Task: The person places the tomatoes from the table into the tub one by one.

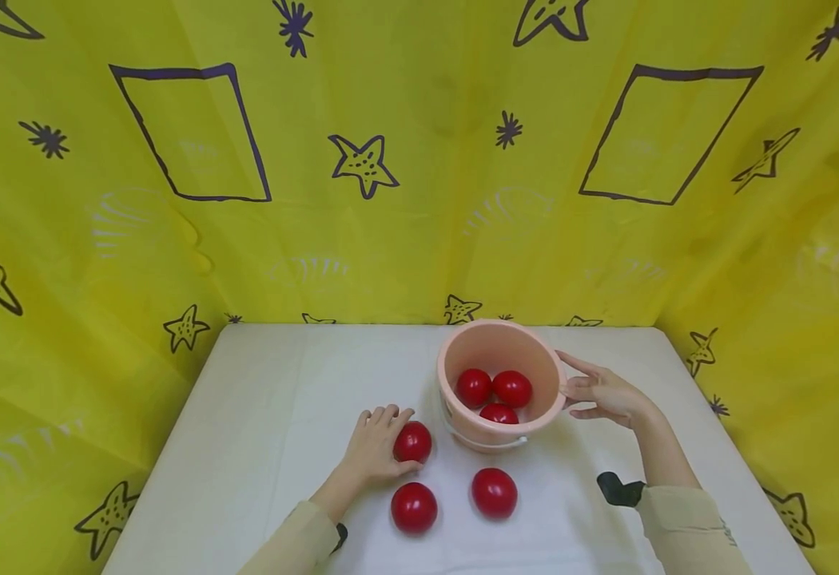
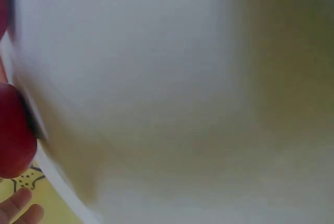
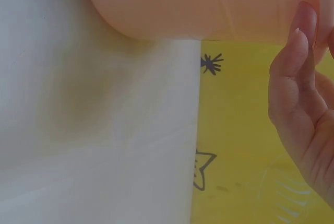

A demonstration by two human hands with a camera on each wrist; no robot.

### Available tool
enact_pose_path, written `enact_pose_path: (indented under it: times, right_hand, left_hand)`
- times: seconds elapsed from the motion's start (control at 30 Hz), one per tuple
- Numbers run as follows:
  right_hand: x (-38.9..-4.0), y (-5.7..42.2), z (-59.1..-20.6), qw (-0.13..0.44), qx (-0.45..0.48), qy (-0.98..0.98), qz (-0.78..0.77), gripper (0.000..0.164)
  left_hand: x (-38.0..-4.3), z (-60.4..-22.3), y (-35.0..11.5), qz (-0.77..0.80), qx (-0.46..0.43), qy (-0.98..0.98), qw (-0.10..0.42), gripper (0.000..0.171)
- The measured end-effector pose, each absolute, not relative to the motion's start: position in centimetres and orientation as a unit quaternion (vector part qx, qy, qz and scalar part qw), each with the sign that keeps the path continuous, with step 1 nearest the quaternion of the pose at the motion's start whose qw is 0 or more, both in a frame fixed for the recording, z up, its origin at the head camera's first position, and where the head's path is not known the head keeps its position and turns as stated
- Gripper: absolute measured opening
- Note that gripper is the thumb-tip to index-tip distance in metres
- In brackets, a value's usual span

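My left hand is spread around a glossy red ball on the white table, thumb on the near side and fingers on the far side. In the left wrist view, two fingertips show a small gap from a red ball. A pink bucket stands upright to the right, with three red balls inside. At its right rim my right hand pinches the edge; in the right wrist view the thumb lies against the outer wall of the bucket.
Two more red balls lie on the table nearer to me, the right one in front of the bucket. A white handle hangs down the bucket's front. Yellow patterned curtain encloses the table's back and sides.
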State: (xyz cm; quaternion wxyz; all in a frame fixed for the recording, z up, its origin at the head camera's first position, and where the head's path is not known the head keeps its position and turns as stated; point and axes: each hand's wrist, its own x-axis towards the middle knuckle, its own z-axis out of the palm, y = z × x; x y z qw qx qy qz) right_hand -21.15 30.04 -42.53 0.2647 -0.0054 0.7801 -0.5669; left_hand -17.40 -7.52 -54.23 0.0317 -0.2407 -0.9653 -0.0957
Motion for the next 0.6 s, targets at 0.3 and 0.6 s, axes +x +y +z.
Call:
enact_pose_path:
  times: [0.3, 0.6]
  right_hand:
    - [-21.18, 30.03, -42.45, 0.267, -0.009, 0.778, -0.568, 0.077]
    - [-21.20, 29.98, -42.38, 0.268, -0.007, 0.779, -0.567, 0.078]
  left_hand:
    - [-17.34, -54.94, -8.09, -0.094, -0.241, -0.966, 0.002, 0.082]
    - [-17.24, -55.28, -7.83, -0.079, -0.215, -0.973, -0.005, 0.081]
